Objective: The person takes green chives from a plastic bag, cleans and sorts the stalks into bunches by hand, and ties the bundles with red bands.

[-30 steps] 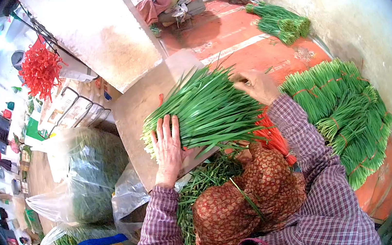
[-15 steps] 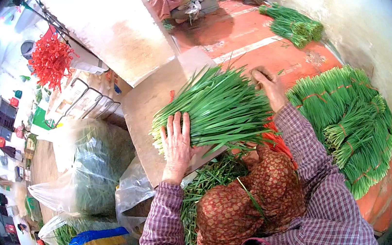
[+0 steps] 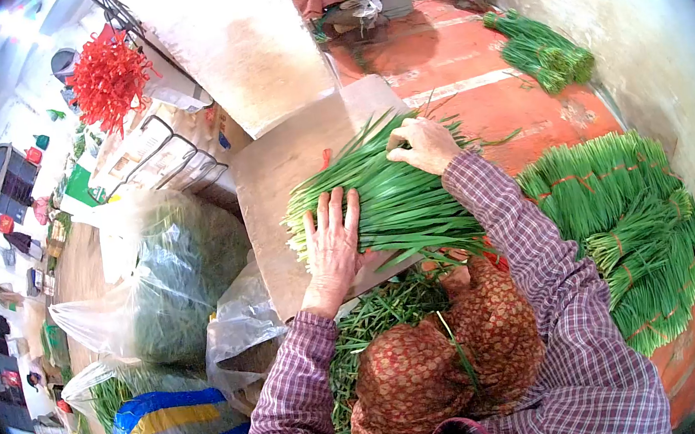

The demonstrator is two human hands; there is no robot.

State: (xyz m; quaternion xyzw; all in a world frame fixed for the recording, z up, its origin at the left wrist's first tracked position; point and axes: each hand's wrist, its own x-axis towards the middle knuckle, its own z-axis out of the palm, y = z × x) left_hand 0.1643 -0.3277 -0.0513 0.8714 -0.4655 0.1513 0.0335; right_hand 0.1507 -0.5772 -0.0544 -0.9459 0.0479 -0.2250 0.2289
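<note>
A loose heap of green chives (image 3: 401, 197) lies across a brown board (image 3: 270, 187), pale stem ends to the left and leaf tips to the right. My left hand (image 3: 334, 238) rests flat on the stem end, fingers stretched out. Over the upper leaves is my right hand (image 3: 426, 147), its thumb and fingers pinched together. Whether a thin leaf is caught in that pinch cannot be made out. A small red tie (image 3: 327, 158) shows at the board's upper side, beside the stems.
Tied chive bundles (image 3: 627, 235) are stacked on the orange surface at right, with another bunch (image 3: 549, 53) farther back. Red ties (image 3: 110, 81) hang at upper left. Filled plastic bags (image 3: 177, 281) stand left. Loose trimmings (image 3: 378, 326) lie near my patterned apron (image 3: 411, 383).
My right hand has moved left from beyond the leaf tips to above the leaves. My left hand stays flat on the stems. The whole view has shifted slightly.
</note>
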